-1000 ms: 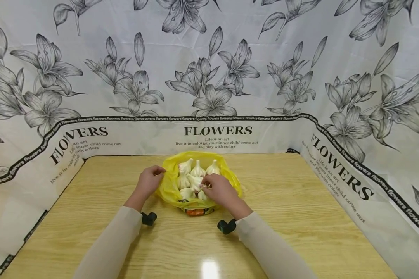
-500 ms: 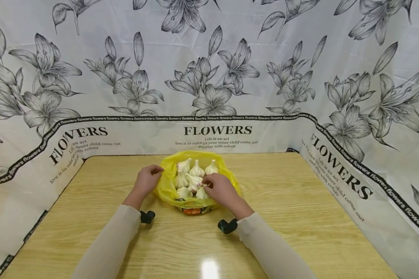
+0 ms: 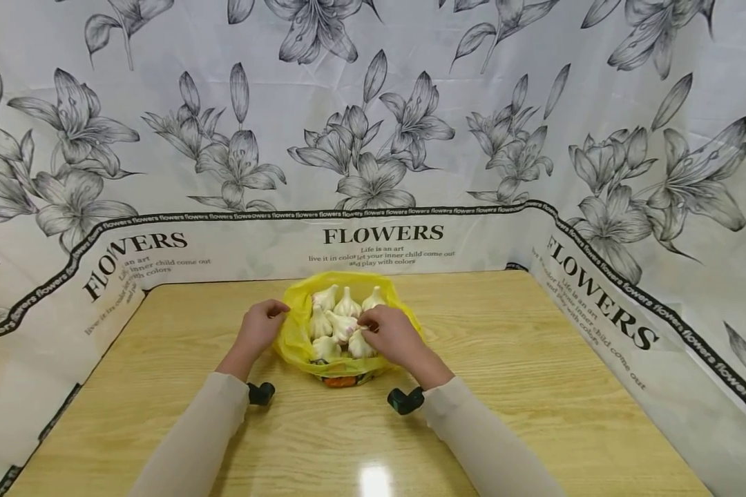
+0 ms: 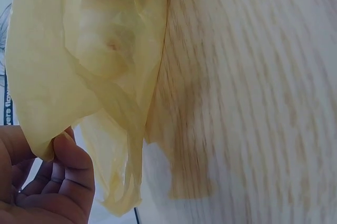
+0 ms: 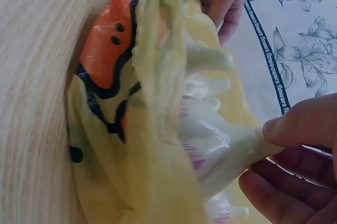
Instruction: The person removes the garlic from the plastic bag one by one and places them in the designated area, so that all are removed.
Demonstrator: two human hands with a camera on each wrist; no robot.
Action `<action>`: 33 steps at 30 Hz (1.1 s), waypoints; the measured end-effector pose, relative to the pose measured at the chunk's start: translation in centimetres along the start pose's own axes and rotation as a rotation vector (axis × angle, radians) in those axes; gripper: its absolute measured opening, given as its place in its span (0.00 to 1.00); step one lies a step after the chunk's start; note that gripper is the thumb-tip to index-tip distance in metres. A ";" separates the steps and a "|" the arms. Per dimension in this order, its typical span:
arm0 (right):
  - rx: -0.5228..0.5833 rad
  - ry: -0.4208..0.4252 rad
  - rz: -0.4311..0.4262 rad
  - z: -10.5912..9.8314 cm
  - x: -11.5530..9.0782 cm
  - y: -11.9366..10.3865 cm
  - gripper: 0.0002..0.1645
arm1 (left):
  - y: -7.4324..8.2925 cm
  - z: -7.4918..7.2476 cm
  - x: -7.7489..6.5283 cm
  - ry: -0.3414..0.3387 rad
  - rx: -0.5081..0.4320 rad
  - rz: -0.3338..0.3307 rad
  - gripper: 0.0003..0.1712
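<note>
From the head view, I'm seeing a yellow plastic bag [image 3: 293,339] sitting on the wooden table [image 3: 510,373], its mouth spread wide and several white garlic bulbs [image 3: 347,304] showing inside. The two hands are staying well apart, one at each side. The left hand [image 3: 264,324] is touching the bag's left edge, while the right hand [image 3: 394,336] is reaching over the right rim, its fingertips resting among the bulbs. Behind, a flower-printed cloth [image 3: 376,179] is hanging round the table.

From the left wrist, the left thumb and forefinger are pinching the thin edge of the bag, the other fingers curling in toward the palm. Bulbs are showing only as a pale blur through the plastic.

From the right wrist, the right thumb and fingers are closing on the neck of one purple-streaked garlic bulb [image 5: 224,147], which is lying within the bag's mouth with its stem poking out. An orange-and-black print [image 5: 108,45] is marking the bag's outside.
</note>
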State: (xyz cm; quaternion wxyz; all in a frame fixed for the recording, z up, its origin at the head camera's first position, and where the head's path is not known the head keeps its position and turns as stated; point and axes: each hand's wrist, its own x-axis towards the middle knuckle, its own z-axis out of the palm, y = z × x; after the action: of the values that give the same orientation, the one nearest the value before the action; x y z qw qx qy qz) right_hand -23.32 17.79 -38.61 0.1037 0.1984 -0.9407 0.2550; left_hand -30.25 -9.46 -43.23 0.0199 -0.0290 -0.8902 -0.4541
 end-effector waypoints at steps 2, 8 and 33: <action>0.013 0.016 0.000 -0.3 0.0 -0.1 0.09 | 0.0 -0.1 -0.1 0.001 -0.001 -0.003 0.13; 0.045 0.051 -0.008 -1.4 -0.3 0.0 0.10 | 0.0 0.1 -0.2 -0.008 0.004 -0.005 0.13; 0.057 0.159 0.015 -8.9 0.1 2.7 0.13 | 0.5 0.1 -0.9 -0.006 0.032 0.016 0.15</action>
State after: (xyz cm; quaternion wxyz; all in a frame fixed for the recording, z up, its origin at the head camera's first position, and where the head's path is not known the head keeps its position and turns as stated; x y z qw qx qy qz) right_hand -23.74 24.50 -32.24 0.1702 0.1734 -0.9232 0.2976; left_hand -29.32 -9.09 -42.99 0.0215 -0.0373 -0.8973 -0.4394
